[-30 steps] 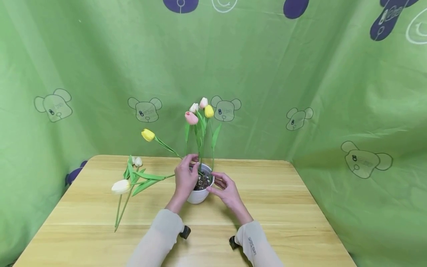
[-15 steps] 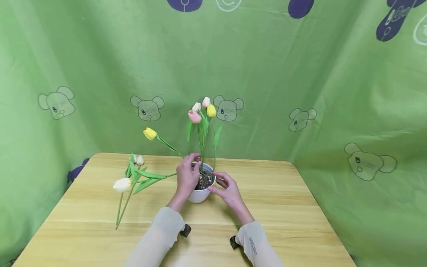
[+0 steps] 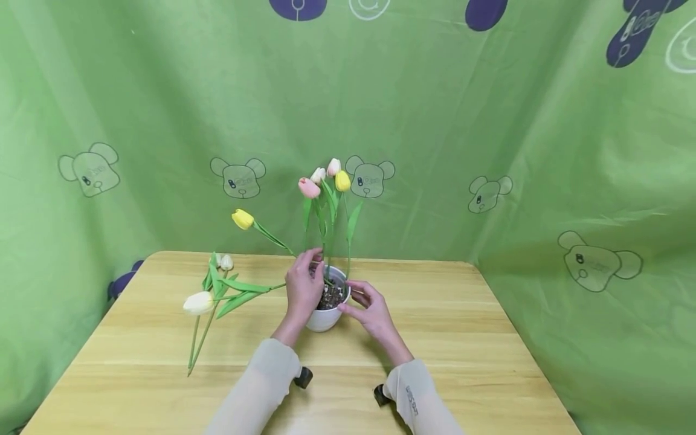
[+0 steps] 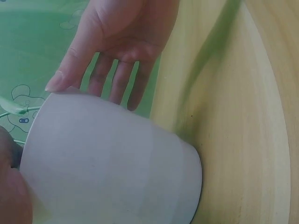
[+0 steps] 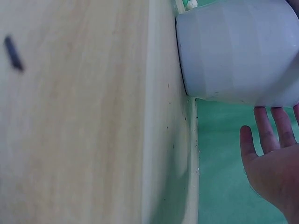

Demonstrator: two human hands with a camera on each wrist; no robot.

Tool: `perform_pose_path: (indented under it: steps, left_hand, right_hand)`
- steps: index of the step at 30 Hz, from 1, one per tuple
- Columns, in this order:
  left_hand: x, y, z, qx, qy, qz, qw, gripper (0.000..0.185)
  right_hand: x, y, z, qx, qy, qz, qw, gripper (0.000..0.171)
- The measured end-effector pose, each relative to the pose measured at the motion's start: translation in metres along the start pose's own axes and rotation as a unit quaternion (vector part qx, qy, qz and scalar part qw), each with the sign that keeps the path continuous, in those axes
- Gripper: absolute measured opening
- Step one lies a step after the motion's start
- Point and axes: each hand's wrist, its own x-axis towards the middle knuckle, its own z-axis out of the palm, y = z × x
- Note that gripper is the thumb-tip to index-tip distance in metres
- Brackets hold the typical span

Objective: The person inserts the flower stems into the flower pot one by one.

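In the head view a white flowerpot (image 3: 324,320) filled with dark soil stands at the middle of the table. My left hand (image 3: 301,287) is at its left rim, thumb and fingers pinching the stem of a pink tulip (image 3: 309,188); the fingertips are partly hidden. My right hand (image 3: 372,307) holds the pot's right side, its thumb at the rim and its fingers behind, as the left wrist view also shows. A yellow tulip (image 3: 342,181), a pale pink tulip (image 3: 334,167) and a white tulip (image 3: 318,176) rise from the pot. Another yellow tulip (image 3: 242,219) leans far left behind my left hand.
Several white tulips lie loose at the table's left, one white bloom (image 3: 198,303) nearest. The wooden table (image 3: 478,362) reaches back to a green curtain (image 3: 424,90) printed with bear heads. A black wrist camera (image 3: 303,378) sits at the left cuff.
The pink tulip's bloom has shifted slightly left, away from the white one beside it. My right hand stays on the pot. The head view sways a little.
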Motion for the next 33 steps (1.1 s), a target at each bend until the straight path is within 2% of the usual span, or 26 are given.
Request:
perform_pose_path:
  steps: [21, 27, 33]
  left_hand:
    - [-0.001, -0.0002, 0.0011, -0.007, 0.024, 0.011, 0.9996, 0.036]
    - [-0.0006, 0.0013, -0.0006, -0.024, 0.028, 0.017, 0.9992, 0.037]
    - [-0.005, 0.0057, -0.0036, -0.052, 0.018, 0.012, 0.9984, 0.037]
  right_hand:
    - [-0.0001, 0.0016, 0.0, 0.006, -0.001, 0.005, 1.0, 0.062]
    - [-0.0006, 0.0009, 0.0004, 0.005, 0.001, 0.006, 1.0, 0.062]
    - [-0.0014, 0.0018, -0.0003, -0.001, 0.002, 0.004, 1.0, 0.062]
